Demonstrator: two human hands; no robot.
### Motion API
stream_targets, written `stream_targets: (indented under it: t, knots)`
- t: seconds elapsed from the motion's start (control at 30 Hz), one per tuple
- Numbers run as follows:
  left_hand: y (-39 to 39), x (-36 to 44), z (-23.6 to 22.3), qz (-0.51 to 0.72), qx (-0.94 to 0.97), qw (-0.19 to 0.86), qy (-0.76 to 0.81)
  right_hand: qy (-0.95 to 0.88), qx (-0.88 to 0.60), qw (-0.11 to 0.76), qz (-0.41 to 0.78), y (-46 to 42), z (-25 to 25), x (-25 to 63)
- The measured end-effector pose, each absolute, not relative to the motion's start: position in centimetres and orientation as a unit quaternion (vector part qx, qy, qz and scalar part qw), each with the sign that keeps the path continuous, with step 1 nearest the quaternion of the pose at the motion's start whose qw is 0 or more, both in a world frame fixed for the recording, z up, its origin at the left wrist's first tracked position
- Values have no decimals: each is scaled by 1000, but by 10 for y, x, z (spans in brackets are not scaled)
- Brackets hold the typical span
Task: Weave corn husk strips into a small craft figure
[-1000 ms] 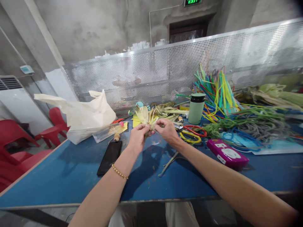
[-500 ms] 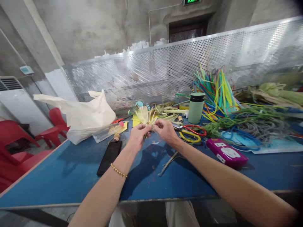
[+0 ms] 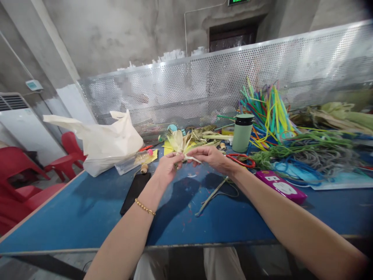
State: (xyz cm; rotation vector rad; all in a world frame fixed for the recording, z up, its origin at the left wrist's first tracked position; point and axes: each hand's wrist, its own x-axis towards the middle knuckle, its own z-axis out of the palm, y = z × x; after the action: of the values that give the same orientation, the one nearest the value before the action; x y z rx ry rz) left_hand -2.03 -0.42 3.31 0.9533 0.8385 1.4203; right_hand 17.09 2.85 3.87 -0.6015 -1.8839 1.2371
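Head view: right of the right hand (image 3: pixel 214 157), a purple pack (image 3: pixel 281 188) bears a legible "B"; far ahead, a green sign (image 3: pixel 237 2) is cropped. Left hand (image 3: pixel 167 168) pinches a pale husk bundle (image 3: pixel 176 142) just ahead; the right hand reaches alongside, fingers extended, grip unclear.

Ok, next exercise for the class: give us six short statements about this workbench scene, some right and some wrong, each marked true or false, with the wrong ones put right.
1. The left hand pinches the flower-shaped husk bundle. True.
2. The gold bead bracelet is on the right wrist. False: it is on the left one.
3. The black smartphone lies on the blue table. True.
4. The green tumbler lies on its side. False: it stands upright.
5. The white plastic bag is farther left than the tumbler. True.
6. The purple packet rests on the smartphone. False: it lies apart from it, on the right.
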Motion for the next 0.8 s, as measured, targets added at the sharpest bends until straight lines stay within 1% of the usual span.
stream_targets:
  t: [0.07, 0.13, 0.37, 0.5, 0.67, 0.73, 0.8]
  knots:
    - [-5, -21, 34, 601, 411, 585, 357, -761, -208, 380, 483, 29, 39, 174]
    - [-5, -22, 35, 595, 416, 587, 358, -770, -202, 392, 461, 28, 40, 173]
    - [-5, -20, 32, 584, 449, 569, 366, -795, -260, 471, 279, 20, 43, 160]
    - [-6, -22, 34, 587, 430, 580, 366, -802, -271, 463, 264, 23, 41, 164]
    - [-7, -26, 37, 566, 420, 614, 356, -836, -196, 451, 243, 23, 44, 169]
    - [-7, -26, 36, 558, 433, 609, 362, -839, -183, 455, 235, 21, 45, 167]
    - [-8, -23, 35, 557, 468, 576, 373, -840, -184, 466, 209, 19, 46, 164]
